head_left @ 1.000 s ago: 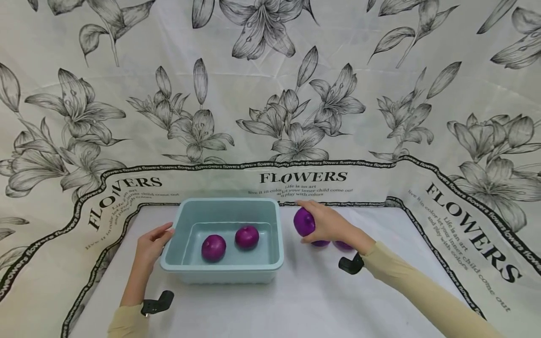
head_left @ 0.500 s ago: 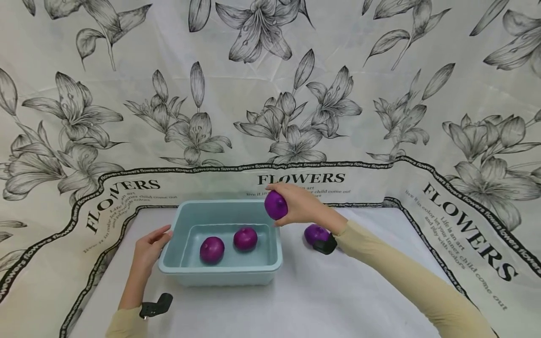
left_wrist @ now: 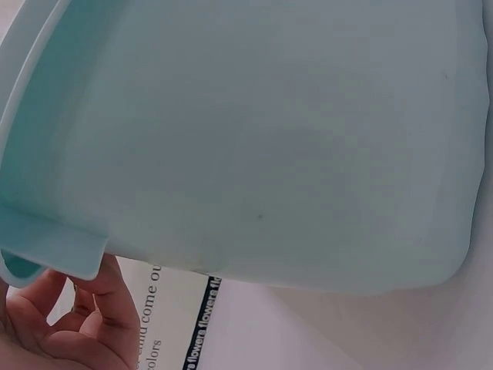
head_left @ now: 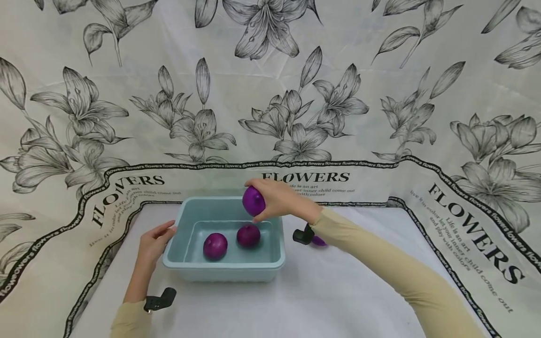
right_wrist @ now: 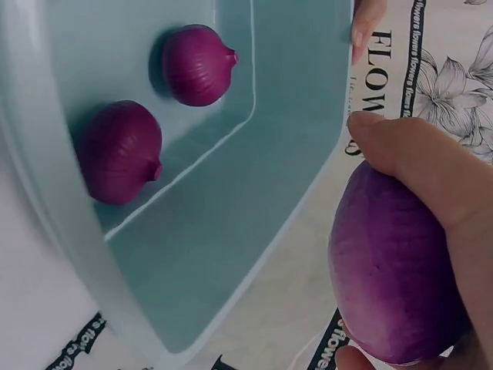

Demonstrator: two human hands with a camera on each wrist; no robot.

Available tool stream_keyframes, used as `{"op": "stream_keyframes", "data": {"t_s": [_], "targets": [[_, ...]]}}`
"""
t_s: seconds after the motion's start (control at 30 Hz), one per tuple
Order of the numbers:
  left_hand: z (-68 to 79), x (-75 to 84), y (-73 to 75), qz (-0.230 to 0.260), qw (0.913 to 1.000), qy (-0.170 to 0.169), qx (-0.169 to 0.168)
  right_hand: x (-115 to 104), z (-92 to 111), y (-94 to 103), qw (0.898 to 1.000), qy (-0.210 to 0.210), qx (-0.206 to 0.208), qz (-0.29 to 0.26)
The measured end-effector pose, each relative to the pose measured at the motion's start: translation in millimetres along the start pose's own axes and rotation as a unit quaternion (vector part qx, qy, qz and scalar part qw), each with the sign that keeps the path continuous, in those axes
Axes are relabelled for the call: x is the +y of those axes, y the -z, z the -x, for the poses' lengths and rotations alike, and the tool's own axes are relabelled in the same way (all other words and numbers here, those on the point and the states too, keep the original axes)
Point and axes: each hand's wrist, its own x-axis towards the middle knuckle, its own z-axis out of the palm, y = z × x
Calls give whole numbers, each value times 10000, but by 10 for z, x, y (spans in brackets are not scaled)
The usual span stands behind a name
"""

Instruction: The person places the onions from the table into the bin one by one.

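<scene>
A pale blue plastic tub [head_left: 224, 274] holds two red onions, one toward the left [head_left: 215, 246] and one toward the right [head_left: 248, 235]. My right hand [head_left: 274, 199] grips a third purple onion [head_left: 252, 202] above the tub's back right part. In the right wrist view that onion [right_wrist: 397, 262] sits between thumb and fingers, partly covered by them. At the tub's left side, my left hand [head_left: 152, 244] holds the rim; the left wrist view shows its curled fingers [left_wrist: 115, 297] right under the rim's lip [left_wrist: 58, 245].
Another purple onion [head_left: 319, 241] lies on the white tablecloth [head_left: 338, 291] right of the tub, mostly hidden behind the right wrist's black camera [head_left: 303, 234]. A flower-printed cloth [head_left: 203, 141] stands up behind the table and along its sides.
My right hand has carried the onion leftward from the tablecloth on the right, past the tub's right rim, to above the tub. My left hand has stayed at the tub's left rim.
</scene>
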Motion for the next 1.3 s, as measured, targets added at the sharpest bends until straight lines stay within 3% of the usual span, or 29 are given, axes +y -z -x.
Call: {"op": "stream_keyframes", "data": {"t_s": [0.3, 0.57, 0.8, 1.03, 1.3], "targets": [[-47, 0, -1, 98, 9999, -16, -21, -173, -303, -91, 9989, 274, -258, 284], [-97, -28, -11, 263, 9996, -72, 2, -285, -492, -298, 9960, 506, -534, 507], [-63, -38, -10, 184, 9998, -63, 9, -326, -549, -543, 9903, 556, -1228, 339], [-23, -17, 3, 199, 9997, -131, -87, -324, -596, -714, 9887, 493, -1389, 287], [-18, -14, -19, 236, 9996, -134, 23, -291, -629, -914, 9851, 301, -1643, 420]]}}
